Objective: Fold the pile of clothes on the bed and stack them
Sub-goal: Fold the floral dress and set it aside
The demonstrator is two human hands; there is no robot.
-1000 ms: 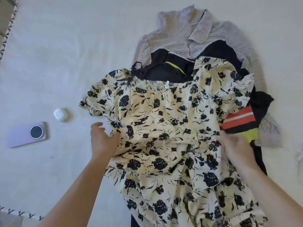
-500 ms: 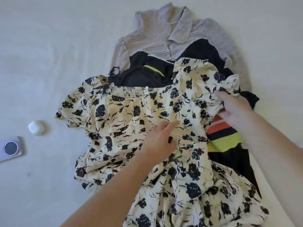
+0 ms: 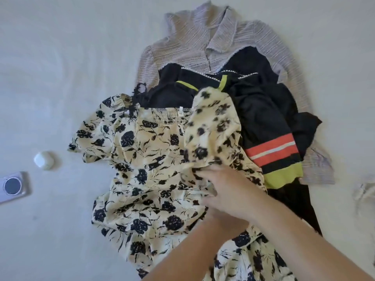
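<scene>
Far left on the white bed sheet: flat lilac phone with a round camera ring, half cut by the frame edge, and just beside it a small white rounded earbud case; both well apart from the clothes. Centre: cream floral-print dress with black flowers and a smocked neckline, spread face up on top of the pile, its left puff sleeve flat, its right sleeve folded across the chest. Left hand is mostly hidden under the right forearm; seems to press the dress at the waist, but I cannot tell its fingers. Right hand grips the folded-over sleeve fabric, fingers curled in the cloth. Under and beyond the dress: black garment with lime trim and orange-and-white stripes, then a grey ribbed knit collared top at the bottom of the pile. Far right, a scrap of pale cloth at the frame edge, unclear what. Dress looks thin, light, floppy, probably a bit slippery; it will wrinkle and slide off a fold, so best held at seams, shoulder or hem, and smoothed flat after each fold. Open room: wide bare sheet left of the dress for stacking, once past the phone and case; the right side is tighter.
</scene>
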